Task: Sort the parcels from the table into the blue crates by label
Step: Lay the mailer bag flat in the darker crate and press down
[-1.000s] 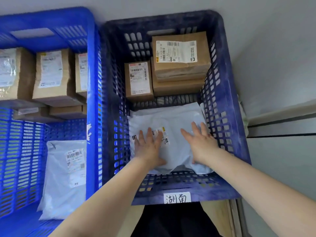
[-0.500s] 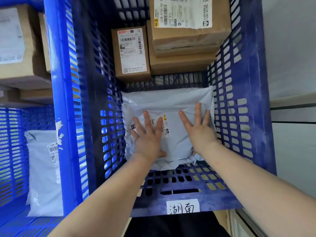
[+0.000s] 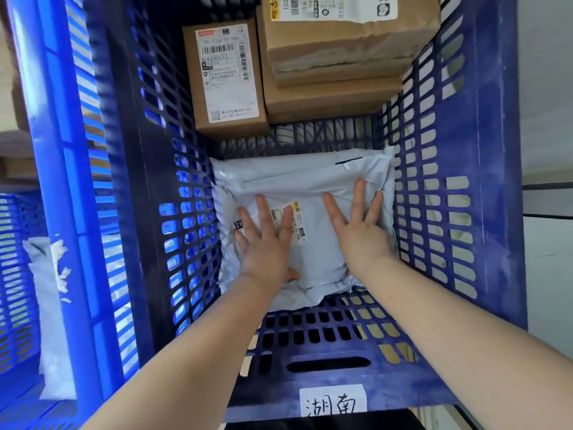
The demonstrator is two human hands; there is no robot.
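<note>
Pressing flat on a grey mailer bag (image 3: 310,181), the left hand (image 3: 263,240) and right hand (image 3: 356,231) lie side by side with straight, spread fingers, grasping nothing. The bag sits directly under both palms on the floor of the dark blue crate (image 3: 459,243), its longer side running left to right, so each hand is equally near. Its shipping label (image 3: 296,223) shows between the hands. Beyond the fingertips stand a small cardboard box (image 3: 226,76) and stacked boxes (image 3: 335,57). Nearer than the wrists, a handwritten tag (image 3: 331,400) marks the crate. The parcel looks placed, so lifting away seems next.
</note>
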